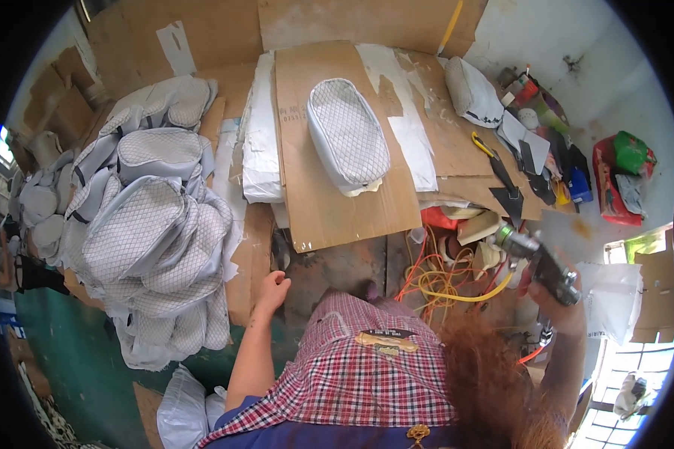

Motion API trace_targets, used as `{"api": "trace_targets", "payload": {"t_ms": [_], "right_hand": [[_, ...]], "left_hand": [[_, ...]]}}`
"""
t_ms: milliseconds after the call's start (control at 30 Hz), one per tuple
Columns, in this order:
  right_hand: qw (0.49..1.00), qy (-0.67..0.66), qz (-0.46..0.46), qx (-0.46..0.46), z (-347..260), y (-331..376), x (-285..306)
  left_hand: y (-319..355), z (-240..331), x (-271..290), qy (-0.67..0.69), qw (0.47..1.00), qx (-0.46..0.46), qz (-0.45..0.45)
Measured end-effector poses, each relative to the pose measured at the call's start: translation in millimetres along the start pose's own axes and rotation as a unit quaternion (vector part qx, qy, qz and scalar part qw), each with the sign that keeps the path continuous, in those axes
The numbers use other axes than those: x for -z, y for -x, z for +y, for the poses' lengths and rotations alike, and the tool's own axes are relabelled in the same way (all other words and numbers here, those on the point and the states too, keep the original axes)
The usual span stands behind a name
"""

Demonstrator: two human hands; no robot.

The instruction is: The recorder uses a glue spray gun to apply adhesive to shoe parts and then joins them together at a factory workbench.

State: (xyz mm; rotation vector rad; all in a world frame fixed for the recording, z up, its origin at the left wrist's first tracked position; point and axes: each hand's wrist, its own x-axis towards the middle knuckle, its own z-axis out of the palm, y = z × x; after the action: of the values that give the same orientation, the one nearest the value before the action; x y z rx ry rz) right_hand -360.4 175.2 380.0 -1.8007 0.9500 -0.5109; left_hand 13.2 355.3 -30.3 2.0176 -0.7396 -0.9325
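Note:
On a cardboard sheet (352, 217) in front of me lies a grey quilted padded cover (346, 131), long and rounded, with a smooth pale side wall. A bit of yellowish material shows under its near end. My left hand (272, 289) is beside the bench's near edge, below the cardboard. Its fingers are curled in, and I see nothing in them. Off to the right, my right hand (548, 301) grips a metal spray gun (535, 258) with a green ring at its front. A hose fitting hangs below that hand. The spray gun is apart from the cover.
At left is a tall heap of similar grey quilted covers (138, 224). Another grey padded piece (473, 91) sits at the back right, near a yellow-handled cutter (483, 144). Orange and yellow hoses (434, 288) tangle below the bench. A white sack (183, 411) stands at lower left.

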Motion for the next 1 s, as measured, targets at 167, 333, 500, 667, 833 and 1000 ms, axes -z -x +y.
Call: {"api": "trace_targets", "payload": {"t_ms": [167,333,500,667,833,1000], "right_hand": [[0.999,0.012,0.005,-0.043,-2.4,-0.1,14.2],[0.999,-0.001,-0.036,-0.016,3.1,-27.0,13.4],[0.998,-0.012,0.056,-0.002,6.0,-50.8,37.1],[0.997,-0.05,-0.054,0.019,24.3,-74.5,57.2],[0.998,-0.053,-0.01,0.033,53.5,-122.4,92.7],[0.995,-0.044,-0.056,0.068,128.0,-193.8,107.8]], "left_hand": [[-4.4,8.5,1.0,0.026,0.999,0.01,0.02],[-37.5,44.3,-23.7,0.176,0.982,0.073,0.008],[-80.5,166.1,-74.5,0.388,0.917,0.079,-0.054],[-126.3,226.2,-126.6,0.5,0.847,0.177,0.031],[-142.5,244.0,-149.5,0.504,0.818,0.237,0.146],[-141.7,258.3,-146.7,0.474,0.826,0.221,0.208]]}}
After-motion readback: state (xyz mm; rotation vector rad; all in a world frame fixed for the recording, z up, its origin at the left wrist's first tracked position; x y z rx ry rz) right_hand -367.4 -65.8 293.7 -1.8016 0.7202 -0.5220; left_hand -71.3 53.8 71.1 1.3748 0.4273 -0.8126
